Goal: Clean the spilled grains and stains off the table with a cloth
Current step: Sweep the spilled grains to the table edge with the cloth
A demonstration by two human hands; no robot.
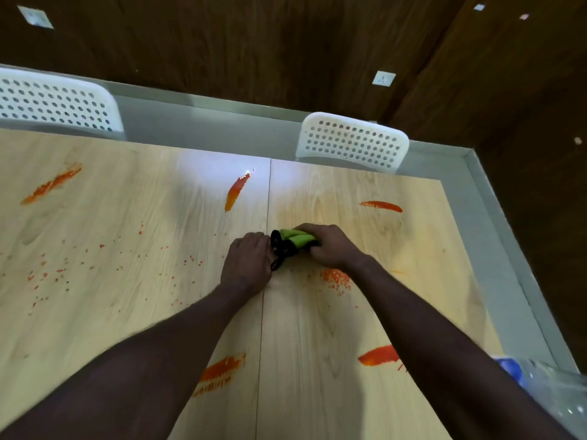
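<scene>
Loose grains (60, 274) lie well left of the left hand (247, 265), whose curled fingers pinch the black end of the green cloth (298, 238), which the right hand (330, 246) grips bunched, a grain heap (336, 279) just beside that wrist.

Green-and-black cloth (297, 241) bunched up, mid-worktop (111, 217). Orange-red grains (336, 278) heaped just beside it on the near side, more scattered off left. Five red stains (234, 192) smeared around.
</scene>
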